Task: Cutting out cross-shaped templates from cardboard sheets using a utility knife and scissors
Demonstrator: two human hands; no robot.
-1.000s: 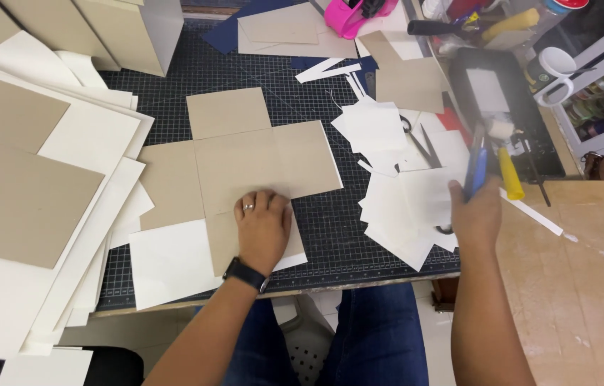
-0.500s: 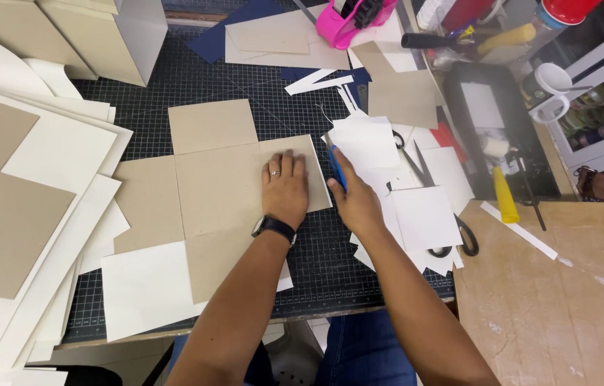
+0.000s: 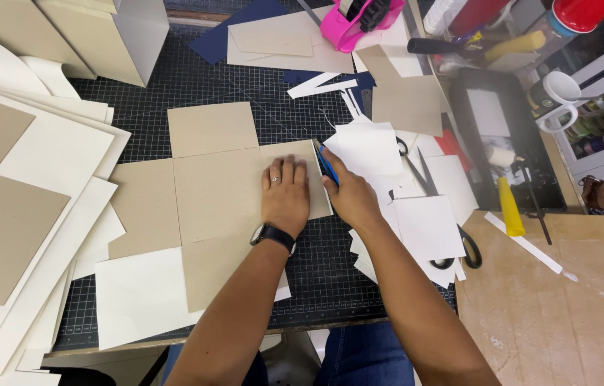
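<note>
Craft workshop: gridded cutting mat (image 3: pixel 245 93), stacked boards (image 3: pixel 23 186), scissors (image 3: pixel 459 243).

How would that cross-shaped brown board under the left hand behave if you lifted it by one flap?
The cross-shaped brown board looks thick and lies dead flat under the left hand, so each panel is probably stiff. Lines show between panels; if scored, flaps would likely hinge and droop. Probably light, and it may slide on the cutting mat.
</note>
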